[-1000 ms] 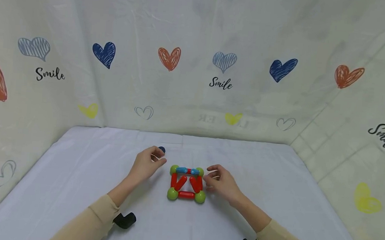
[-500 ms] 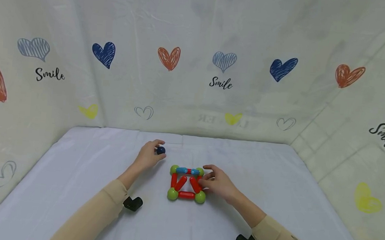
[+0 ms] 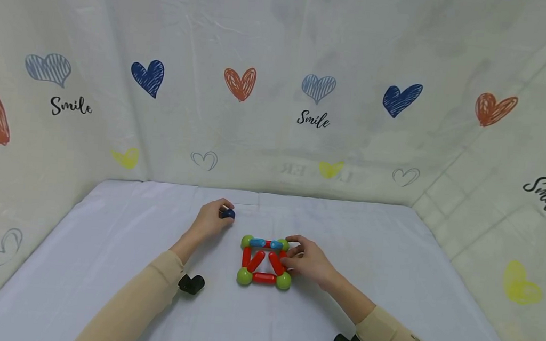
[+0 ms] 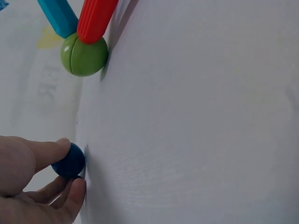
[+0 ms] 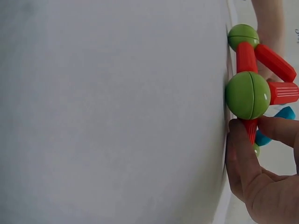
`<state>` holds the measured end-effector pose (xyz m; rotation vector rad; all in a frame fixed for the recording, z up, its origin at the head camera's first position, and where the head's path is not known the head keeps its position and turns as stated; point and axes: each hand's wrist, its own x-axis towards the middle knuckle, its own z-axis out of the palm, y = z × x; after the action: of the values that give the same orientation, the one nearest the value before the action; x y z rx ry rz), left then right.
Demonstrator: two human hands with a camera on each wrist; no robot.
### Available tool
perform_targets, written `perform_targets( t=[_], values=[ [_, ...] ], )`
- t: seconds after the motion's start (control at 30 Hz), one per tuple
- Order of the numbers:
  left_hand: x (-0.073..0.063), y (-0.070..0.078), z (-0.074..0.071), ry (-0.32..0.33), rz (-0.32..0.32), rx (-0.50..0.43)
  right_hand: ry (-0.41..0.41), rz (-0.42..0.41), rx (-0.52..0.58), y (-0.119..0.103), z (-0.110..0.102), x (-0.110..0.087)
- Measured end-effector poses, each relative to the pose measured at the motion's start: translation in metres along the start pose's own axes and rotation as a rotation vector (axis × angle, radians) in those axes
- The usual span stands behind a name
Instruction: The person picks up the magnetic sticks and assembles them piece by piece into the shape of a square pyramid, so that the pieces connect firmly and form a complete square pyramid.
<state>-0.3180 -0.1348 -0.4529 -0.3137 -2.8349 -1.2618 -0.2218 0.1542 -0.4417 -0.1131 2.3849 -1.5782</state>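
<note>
My left hand [image 3: 209, 220] pinches a small dark blue ball [image 4: 69, 161] between thumb and fingers, close to the white cloth beyond the toy frame. The frame is a square of red rods with green balls at its corners, among them the near left ball [image 3: 244, 277]. Two red rods [image 3: 256, 261] slant up from the near corners, and two light blue rods [image 3: 257, 242] from the far ones. At the right side, my right hand [image 3: 311, 263] grips a red rod [image 5: 251, 129] just behind the near right green ball [image 5: 247, 95], thumb and fingers on either side.
A white cloth [image 3: 261, 325] covers the table. Behind it hangs a pale curtain [image 3: 266, 138] printed with hearts and "Smile". Black wrist devices [image 3: 192, 284] stick out below both sleeves.
My left hand has reached forward and taken hold of the blue ball. The right hand has moved left onto the frame's right side. The frame stays in place.
</note>
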Motion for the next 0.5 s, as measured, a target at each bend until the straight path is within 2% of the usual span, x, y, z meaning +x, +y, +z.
perform_targets(
  t=[0.23,0.5],
  values=[
    [-0.001,-0.004,0.001,-0.004,0.043,0.029,0.001,0.0,-0.001,0.0,0.0,0.0],
    [-0.012,0.004,0.0,-0.033,0.058,0.008,0.013,0.005,-0.032,-0.001,0.002,0.0]
  ],
)
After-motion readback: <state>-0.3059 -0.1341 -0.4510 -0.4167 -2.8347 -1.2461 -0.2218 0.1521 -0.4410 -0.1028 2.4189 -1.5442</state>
